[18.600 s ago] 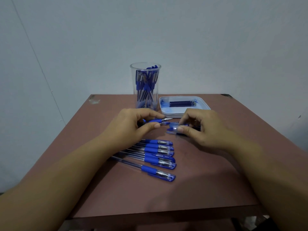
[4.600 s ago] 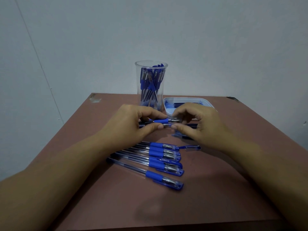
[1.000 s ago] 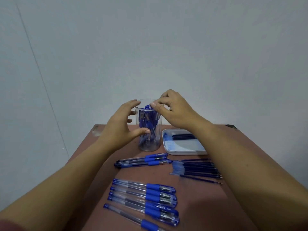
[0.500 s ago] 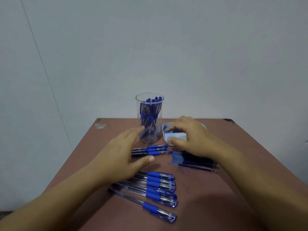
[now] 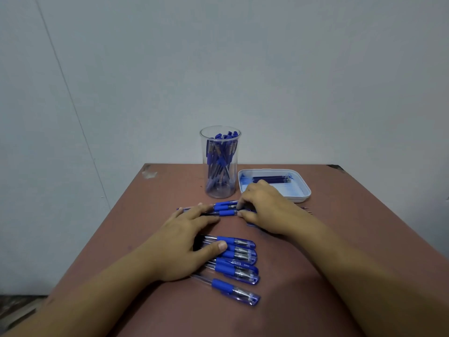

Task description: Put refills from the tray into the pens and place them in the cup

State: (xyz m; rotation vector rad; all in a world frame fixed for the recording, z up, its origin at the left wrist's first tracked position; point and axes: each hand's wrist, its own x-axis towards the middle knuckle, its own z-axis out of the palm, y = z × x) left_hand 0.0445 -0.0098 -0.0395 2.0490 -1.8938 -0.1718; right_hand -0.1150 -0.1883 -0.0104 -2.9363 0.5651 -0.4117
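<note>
Now, left hand [image 5: 184,246]: fingers are lying spread, touching loose pens [image 5: 224,209].
Right hand [image 5: 264,210]: fingers are pinching those pens' tips.
Refills [image 5: 272,178]: lying in tray [image 5: 305,190].
Cup [image 5: 203,166]: standing on worktop [image 5: 145,215], holding capped pens [image 5: 221,152].

You've got the clear cup [image 5: 220,190] upright, packed with blue pens [image 5: 220,152]; white tray [image 5: 306,190] beside it holds dark refills [image 5: 271,179]; uncapped pens [image 5: 226,208] before the cup, capped pens [image 5: 239,262] nearest you.
</note>
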